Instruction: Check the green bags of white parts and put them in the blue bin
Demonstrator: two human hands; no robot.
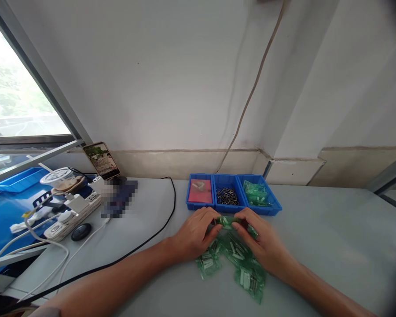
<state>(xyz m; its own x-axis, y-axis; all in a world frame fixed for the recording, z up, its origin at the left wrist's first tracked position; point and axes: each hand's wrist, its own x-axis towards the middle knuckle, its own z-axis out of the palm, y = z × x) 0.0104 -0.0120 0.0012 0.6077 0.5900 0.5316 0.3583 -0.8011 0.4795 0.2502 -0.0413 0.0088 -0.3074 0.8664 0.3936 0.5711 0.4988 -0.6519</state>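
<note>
Both hands pinch a small green plastic bag (226, 222) between them, just in front of the blue bins. My left hand (198, 233) grips its left end with thumb and fingers. At the other end, my right hand (259, 240) has its thumb and fingers closed on the bag. Beneath and around the hands lie several more green bags with pale pieces and metal screw-like parts inside, among them a bag (250, 279) at the front and another (207, 262) by my left wrist. Parts of the pile are hidden under my hands.
Behind my hands stand three joined blue bins: one with a pink sheet (198, 193), one with dark screws (227, 197), one with green bags (257, 193). A black cable (145, 241) crosses the table. Leftward are a power strip (72, 215), a mouse (81, 231) and a propped phone (101, 160).
</note>
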